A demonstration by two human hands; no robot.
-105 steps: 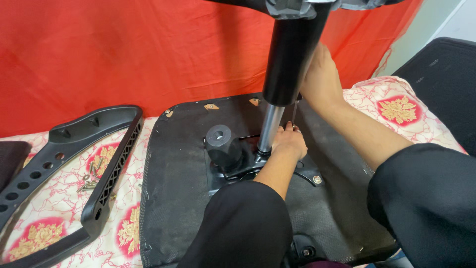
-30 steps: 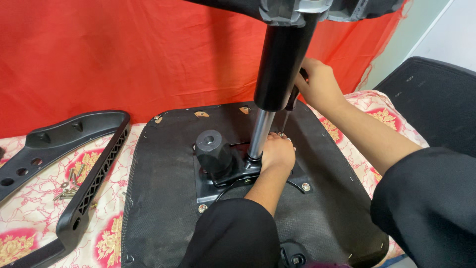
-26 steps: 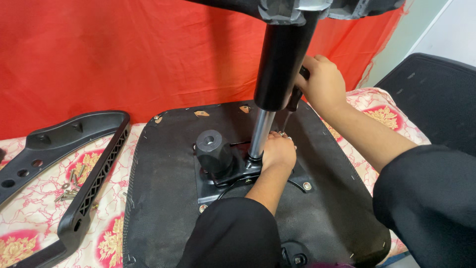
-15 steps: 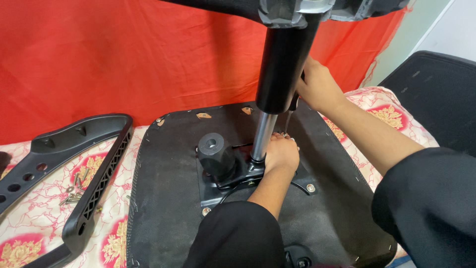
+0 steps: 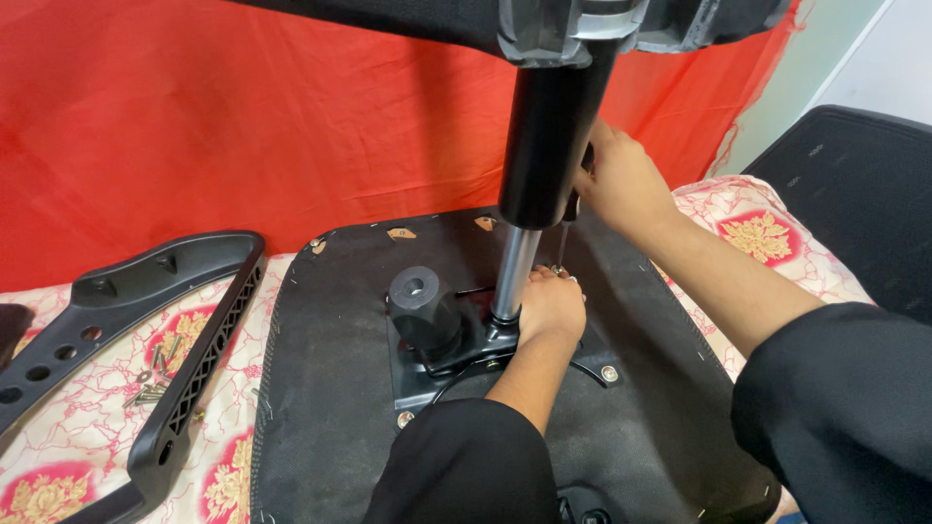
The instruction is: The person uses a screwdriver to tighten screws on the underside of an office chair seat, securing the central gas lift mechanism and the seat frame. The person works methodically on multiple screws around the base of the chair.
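Upturned black office-chair seat base [image 5: 330, 408] lies on the floral cloth [image 5: 58, 437], where the left hand [image 5: 551, 306] presses curled fingers on its metal mechanism plate [image 5: 437, 364] and the right hand [image 5: 621, 184] grips a screwdriver [image 5: 565, 228] just behind the upright gas cylinder [image 5: 549, 146].

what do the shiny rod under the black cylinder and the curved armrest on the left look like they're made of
The rod looks like polished or chromed metal: silvery, with bright reflections along its length. The armrest looks like moulded black plastic with a matte finish: dull even sheen, ribbed lattice side and formed round holes. Neither can be confirmed by look alone.

Home room, patterned bedsheet [image 5: 68, 456], red curtain [image 5: 243, 116], chair parts
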